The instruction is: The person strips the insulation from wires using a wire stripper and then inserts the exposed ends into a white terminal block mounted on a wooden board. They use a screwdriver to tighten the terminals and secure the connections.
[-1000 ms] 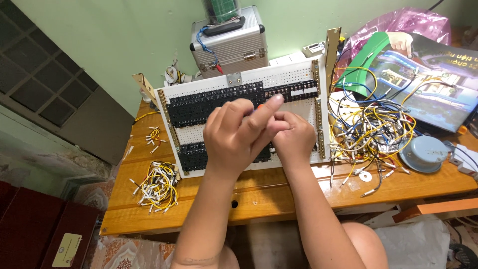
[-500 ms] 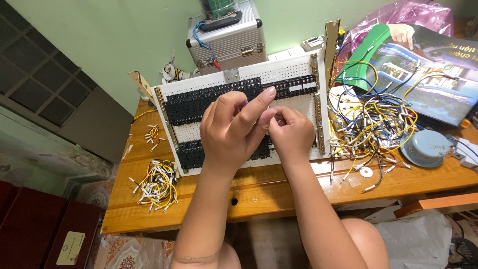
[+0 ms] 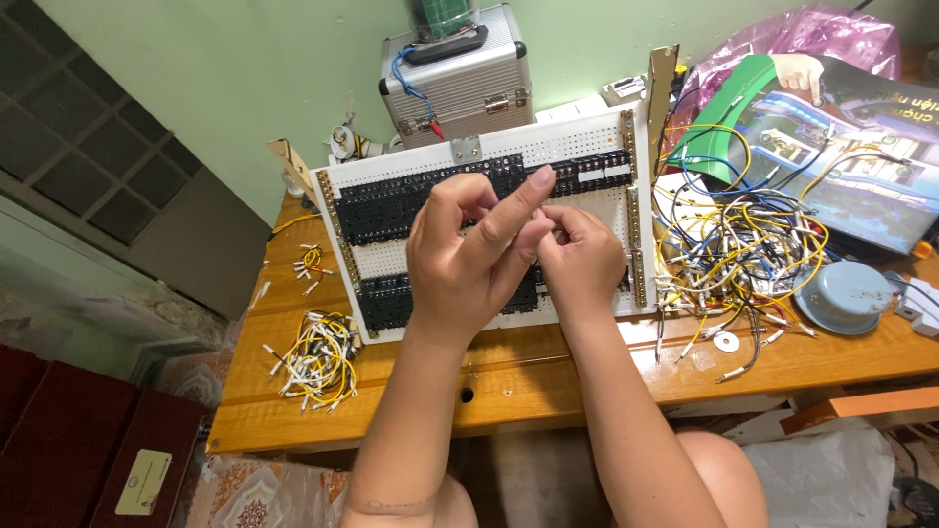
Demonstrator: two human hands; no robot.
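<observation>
My left hand [image 3: 468, 264] and my right hand [image 3: 585, 256] are raised together in front of a white perforated board [image 3: 587, 147]. The board carries rows of black terminal blocks [image 3: 391, 207] and brass strips [image 3: 637, 244] along its sides. The fingertips of both hands meet in the middle. My left index finger sticks up and to the right, while the right fingers curl in against the left ones. Whatever lies between the fingertips is hidden. Both forearms rise from the bottom of the view.
The board rests on a wooden table [image 3: 548, 376]. A bundle of short yellow, black and white wires [image 3: 315, 360] lies at the left, a bigger tangle of wires [image 3: 738, 244] at the right beside a round grey-blue lid [image 3: 843, 296]. Behind stand a metal case [image 3: 460, 83] and a printed poster [image 3: 851, 147].
The hands stay pressed together in front of the board, with only small finger movements. The view has shifted slightly.
</observation>
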